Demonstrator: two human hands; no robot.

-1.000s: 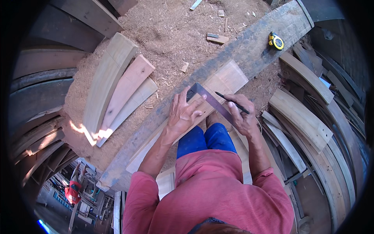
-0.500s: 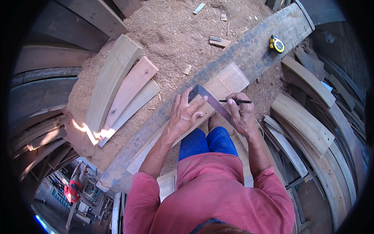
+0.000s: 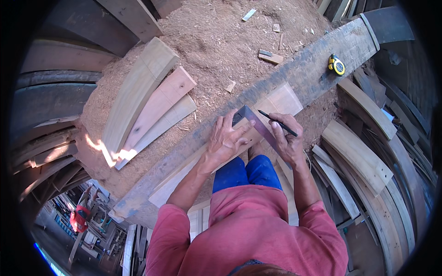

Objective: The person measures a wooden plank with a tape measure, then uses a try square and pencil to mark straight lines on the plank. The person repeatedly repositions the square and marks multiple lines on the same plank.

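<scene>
1. Across the middle of a long, scuffed bench [image 3: 317, 55] lies a pale board [image 3: 278, 102], smooth and light tan, running the same diagonal way as the bench.
2. Sitting across that board is a square [image 3: 263, 129], L-shaped, with a short dark leg and a longer purplish-grey blade pointing back toward the wearer.
3. Left hand [image 3: 226, 140] is spread pretty wide, fingers resting over the square and the board.
4. Right hand [image 3: 288, 137] has a slim dark pen [image 3: 280, 123] pinched in it, tip near the blade; honestly can't tell if it's touching wood.
5. Bench-wise, a yellow and black tape measure [image 3: 337, 66] sits near the far end.
6. Room's a proper woodshop: sawdust [image 3: 207, 46] all over the ground, three cut planks [image 3: 159, 99] fanned out left, stacked lumber [image 3: 357, 154] right, and someone in red [image 3: 79, 219] way off lower left.
</scene>
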